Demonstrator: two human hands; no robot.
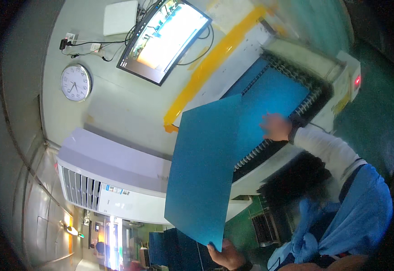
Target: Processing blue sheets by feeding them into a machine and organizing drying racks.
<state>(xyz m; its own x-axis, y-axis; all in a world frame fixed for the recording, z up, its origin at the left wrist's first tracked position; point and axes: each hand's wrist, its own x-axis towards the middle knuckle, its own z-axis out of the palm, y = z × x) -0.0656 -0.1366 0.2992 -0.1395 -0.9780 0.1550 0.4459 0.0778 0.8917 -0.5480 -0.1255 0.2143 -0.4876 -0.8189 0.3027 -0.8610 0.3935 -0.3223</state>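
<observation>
My left hand pinches the lower corner of a thin, flat teal sheet, thumb on its face. The sheet stands tilted, and its far end reaches over a machine bed. Bright blue material lies in that bed, between dark rows of coil-like parts. Just above the blue surface is my right hand, blurred, with its fingers apart and nothing visible in them. I cannot tell whether it touches the surface. A white sleeve and a blue cover show on the right arm.
Beyond the bed runs a yellow-taped edge. A lit monitor, a round clock and a white box are by the wall. A white air conditioner stands to the left. A control box with a red light is at the machine's right end.
</observation>
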